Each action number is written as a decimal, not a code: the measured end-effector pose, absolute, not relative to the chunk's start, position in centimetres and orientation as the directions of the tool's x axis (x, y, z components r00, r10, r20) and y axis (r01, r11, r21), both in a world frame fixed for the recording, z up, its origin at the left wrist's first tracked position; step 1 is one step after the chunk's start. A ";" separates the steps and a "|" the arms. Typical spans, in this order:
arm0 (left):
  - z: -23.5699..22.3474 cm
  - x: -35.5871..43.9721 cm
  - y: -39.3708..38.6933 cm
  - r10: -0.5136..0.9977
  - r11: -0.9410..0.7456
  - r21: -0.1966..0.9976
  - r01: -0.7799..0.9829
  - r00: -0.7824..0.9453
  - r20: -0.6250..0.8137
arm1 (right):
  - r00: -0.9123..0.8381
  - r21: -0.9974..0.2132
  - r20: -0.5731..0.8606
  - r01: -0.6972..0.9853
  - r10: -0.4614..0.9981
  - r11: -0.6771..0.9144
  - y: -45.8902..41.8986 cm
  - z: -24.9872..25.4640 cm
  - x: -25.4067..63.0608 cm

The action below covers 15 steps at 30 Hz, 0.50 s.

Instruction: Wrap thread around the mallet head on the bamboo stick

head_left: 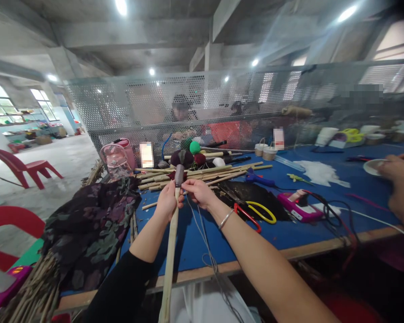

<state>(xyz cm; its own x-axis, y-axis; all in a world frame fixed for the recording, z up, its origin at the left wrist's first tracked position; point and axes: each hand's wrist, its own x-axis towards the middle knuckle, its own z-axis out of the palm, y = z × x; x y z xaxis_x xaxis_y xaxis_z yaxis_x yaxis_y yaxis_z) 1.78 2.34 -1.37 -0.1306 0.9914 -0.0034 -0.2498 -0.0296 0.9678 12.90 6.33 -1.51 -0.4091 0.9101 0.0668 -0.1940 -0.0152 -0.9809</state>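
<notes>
My left hand [167,199] is wrapped round a long pale wooden stick [171,251] near its upper end. The stick slants down towards me past the table edge. A grey-purple cylinder-shaped piece [179,175] sits on its top; its kind I cannot make out. Close beside it, my right hand [198,193] pinches thin grey cord [202,233], which hangs over the table edge in loose loops. Right of my hands lie scissors [247,211] with red and yellow handles on black cloth [262,199]. Behind the hands, several pale sticks [222,172] lie in a heap.
Dark patterned cloth [97,229] covers the table's left end, above bundled twigs [40,287]. A blue glue gun [259,178] and purple power strip [301,208] with cables lie right. Another person's hand [402,179] holds a white bowl [372,167]. A perforated metal screen [138,98] stands behind.
</notes>
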 end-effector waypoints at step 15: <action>-1.2 1.9 1.6 0.989 -0.116 0.924 -0.365 -0.132 0.072 | -0.497 -0.950 0.118 -0.308 0.859 -0.047 7.0 -2.1 13.1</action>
<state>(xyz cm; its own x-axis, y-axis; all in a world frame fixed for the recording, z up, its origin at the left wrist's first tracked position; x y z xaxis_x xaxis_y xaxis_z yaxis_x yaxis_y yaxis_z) 1.88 1.58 -1.17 -0.1321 0.9886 0.0719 -0.3652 -0.1160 0.9237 13.10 6.96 -2.06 -0.4975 0.8594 0.1183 -0.3077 -0.0473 -0.9503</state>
